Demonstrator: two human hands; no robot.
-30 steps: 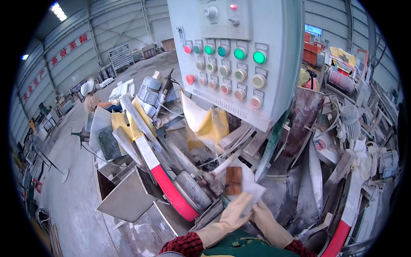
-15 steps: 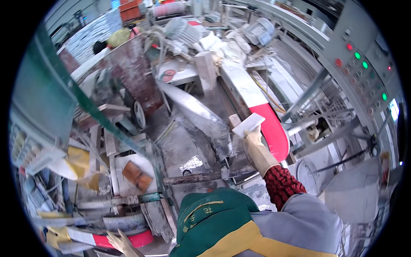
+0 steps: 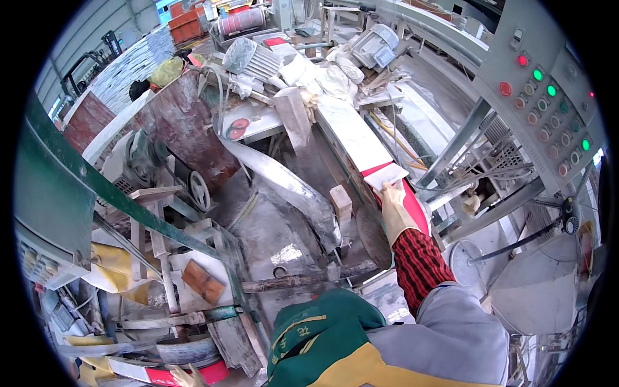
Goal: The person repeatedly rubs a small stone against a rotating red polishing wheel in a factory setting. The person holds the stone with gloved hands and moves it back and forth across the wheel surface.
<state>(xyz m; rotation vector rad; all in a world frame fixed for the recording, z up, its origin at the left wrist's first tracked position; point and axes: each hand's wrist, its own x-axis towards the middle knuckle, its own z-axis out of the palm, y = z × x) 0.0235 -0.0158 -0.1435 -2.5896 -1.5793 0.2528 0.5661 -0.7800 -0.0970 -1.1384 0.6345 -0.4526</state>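
My right hand (image 3: 398,213), in a cream rubber glove, is closed on the edge of a small flat white tile (image 3: 389,177). That tile lies over the red part of a long white-and-red belt (image 3: 362,143) with a rounded near end. Left of the glove stands a wooden block (image 3: 341,201). At the lower left edge my left hand (image 3: 187,376), also gloved, is partly cut off by the picture. Its visible fingers are apart, beside the red section of another white-and-red belt (image 3: 158,375), and I see nothing in them.
A grey control panel (image 3: 548,97) with lit buttons rises at the right. A green metal bar (image 3: 145,213) crosses the left side. A curved pale guard (image 3: 277,171) runs through the middle. Motors (image 3: 374,46) and white cloths (image 3: 332,80) lie at the back; a brown tile (image 3: 203,282) lies lower left.
My right hand has brought the white tile from beside the belt onto its red part. The left hand has dropped toward the lower edge. The view has shifted slightly.
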